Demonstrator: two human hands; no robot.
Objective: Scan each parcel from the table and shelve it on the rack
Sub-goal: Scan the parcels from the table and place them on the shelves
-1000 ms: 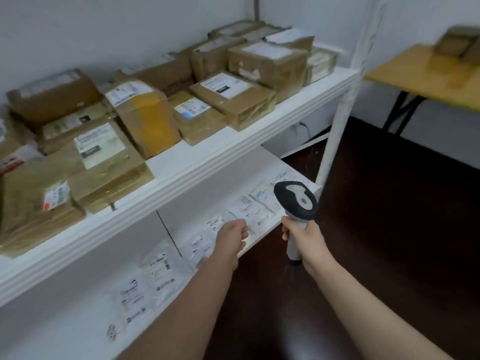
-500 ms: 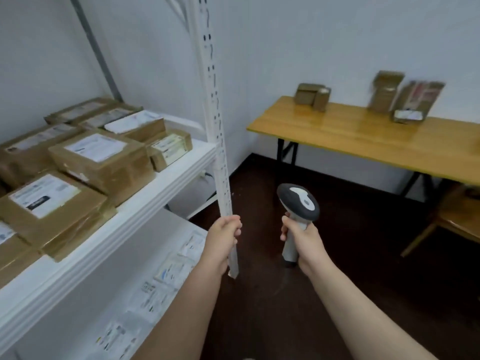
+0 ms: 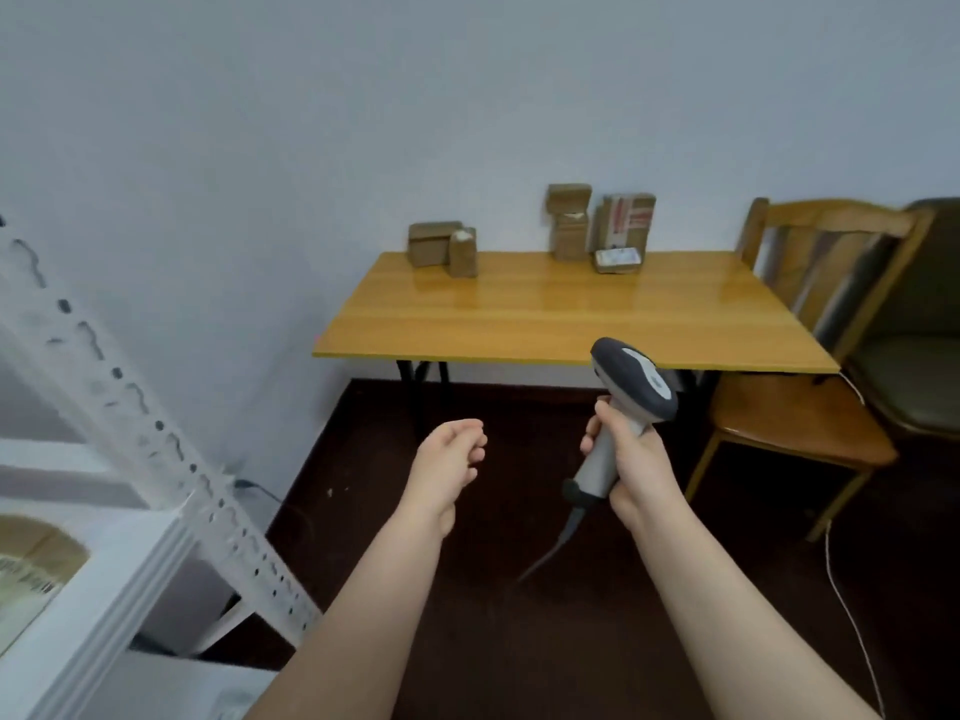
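Several brown cardboard parcels stand along the far edge of the wooden table [image 3: 545,314]: a low pair [image 3: 441,247] at the left, a taller stack [image 3: 570,223] and a taped box [image 3: 627,223] with a small flat parcel [image 3: 617,259] in front of it. My right hand [image 3: 631,462] grips the handle of a grey and white barcode scanner [image 3: 631,381], its cable trailing down. My left hand [image 3: 449,467] hangs in the air with loosely curled fingers, holding nothing. The white rack [image 3: 119,407] fills the left edge, with one parcel [image 3: 31,569] partly visible on its shelf.
A wooden chair [image 3: 802,413] stands at the table's right end, a dark padded seat [image 3: 919,376] beyond it. A thin white cable [image 3: 852,610] runs across the dark floor at the right. The rack's slanted post [image 3: 208,506] lies left of my left arm.
My view has swung right from the rack's shelves to the table. My left hand left the lower shelf and hangs free. The scanner stays in my right hand.
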